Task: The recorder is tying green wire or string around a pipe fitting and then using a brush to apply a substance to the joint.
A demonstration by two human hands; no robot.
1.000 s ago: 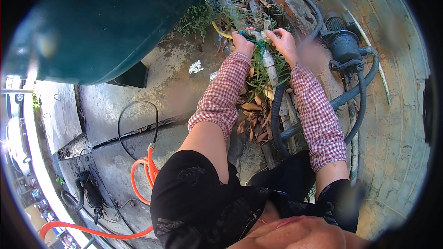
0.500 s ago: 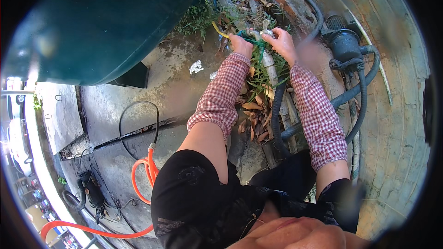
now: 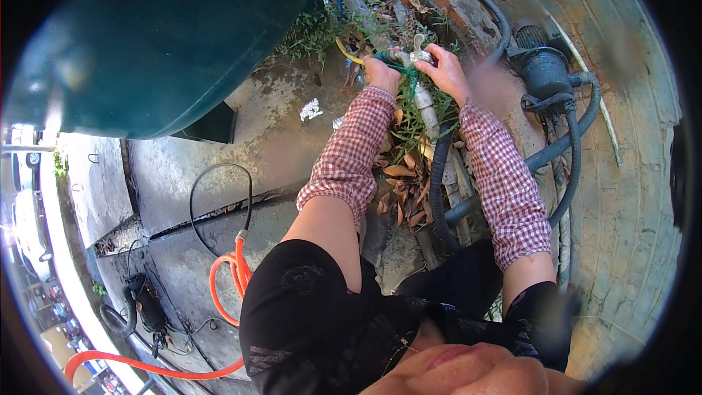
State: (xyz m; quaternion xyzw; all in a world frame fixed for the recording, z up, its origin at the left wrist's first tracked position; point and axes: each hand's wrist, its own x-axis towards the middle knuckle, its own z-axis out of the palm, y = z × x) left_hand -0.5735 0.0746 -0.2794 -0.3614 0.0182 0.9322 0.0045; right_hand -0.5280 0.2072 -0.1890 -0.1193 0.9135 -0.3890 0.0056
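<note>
My left hand (image 3: 382,76) is closed around the end of a yellow hose (image 3: 350,53), beside the side outlet of a pale tap. My right hand (image 3: 447,75) grips the body of that tap (image 3: 420,55) between thumb and fingers, just below its upright handle. Green ties (image 3: 411,73) are wound about the joint between both hands. Below it, a light grey pipe (image 3: 426,108) runs down through green weeds. My left palm hides the exact hose joint. Checked red-and-white sleeves cover both forearms.
A large dark green tank (image 3: 183,36) fills the upper left. At right stand a blue-grey pump (image 3: 545,69) and thick ribbed hoses (image 3: 548,152) by a brick wall (image 3: 621,234). An orange hose (image 3: 235,263) and a small black pump (image 3: 150,307) lie on concrete slabs.
My right thumb and fingers have shifted slightly on the tap, leaving more of its body showing. The left hand stays on the hose, almost unmoved.
</note>
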